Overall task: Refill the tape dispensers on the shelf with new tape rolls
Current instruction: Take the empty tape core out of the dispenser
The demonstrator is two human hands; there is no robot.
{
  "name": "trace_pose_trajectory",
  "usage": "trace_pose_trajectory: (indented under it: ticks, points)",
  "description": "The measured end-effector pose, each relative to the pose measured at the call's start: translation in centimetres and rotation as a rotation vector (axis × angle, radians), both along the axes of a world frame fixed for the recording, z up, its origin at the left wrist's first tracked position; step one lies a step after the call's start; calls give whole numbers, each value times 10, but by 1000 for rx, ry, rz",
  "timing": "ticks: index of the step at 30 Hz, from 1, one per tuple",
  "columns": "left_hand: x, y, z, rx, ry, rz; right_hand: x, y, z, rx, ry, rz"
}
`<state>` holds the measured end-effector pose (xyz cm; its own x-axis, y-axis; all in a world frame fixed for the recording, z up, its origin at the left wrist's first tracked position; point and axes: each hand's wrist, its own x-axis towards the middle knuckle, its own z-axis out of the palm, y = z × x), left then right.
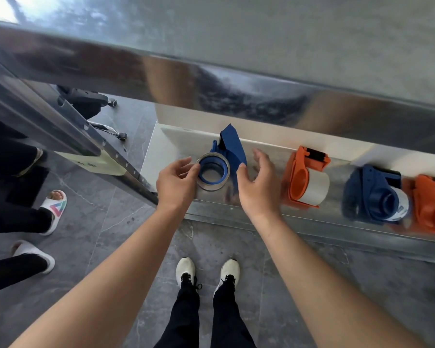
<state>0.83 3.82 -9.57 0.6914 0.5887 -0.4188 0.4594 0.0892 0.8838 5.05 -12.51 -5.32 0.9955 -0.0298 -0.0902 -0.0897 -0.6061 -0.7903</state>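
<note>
Lying on its side on the shelf (239, 215), the blue tape dispenser (232, 146) runs near to far between the hands, its tape roll (211, 187) at the near end pinched by the left hand (177, 183), while the right hand (259, 183), fingers spread, only touches its right side.

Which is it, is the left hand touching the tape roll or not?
Touching. The head view shows the left hand with its fingers right on the left rim of the tape roll, no gap showing.
</note>
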Motion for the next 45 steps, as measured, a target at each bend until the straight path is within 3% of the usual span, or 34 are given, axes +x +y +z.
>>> trace_pose_trajectory:
  ticks: [2, 4, 8, 12, 17, 27, 39, 45]
  points:
    - [1, 1, 3, -5, -1, -6, -3, 6, 9, -34, -233, 66]
    - [3, 2, 6, -26, 2, -9, -4, 16, 17, -105, -306, 219]
    - [8, 2, 11, -25, 46, -49, -4, 39, 29, -421, 6, 350]
    - [8, 1, 15, -17, 73, -95, -4, 46, 31, -462, 216, 300]
    - [9, -1, 21, -61, 66, -73, -4, 48, 34, -323, 321, 213]
    - [-1, -11, 57, -117, 8, -39, -7, 35, 53, -75, 346, 66]
    - [-20, -50, 138, -150, -208, -38, -23, -14, 107, 329, 180, -78]
    - [-32, -72, 169, -111, -285, -76, -33, -39, 132, 430, 118, -132]
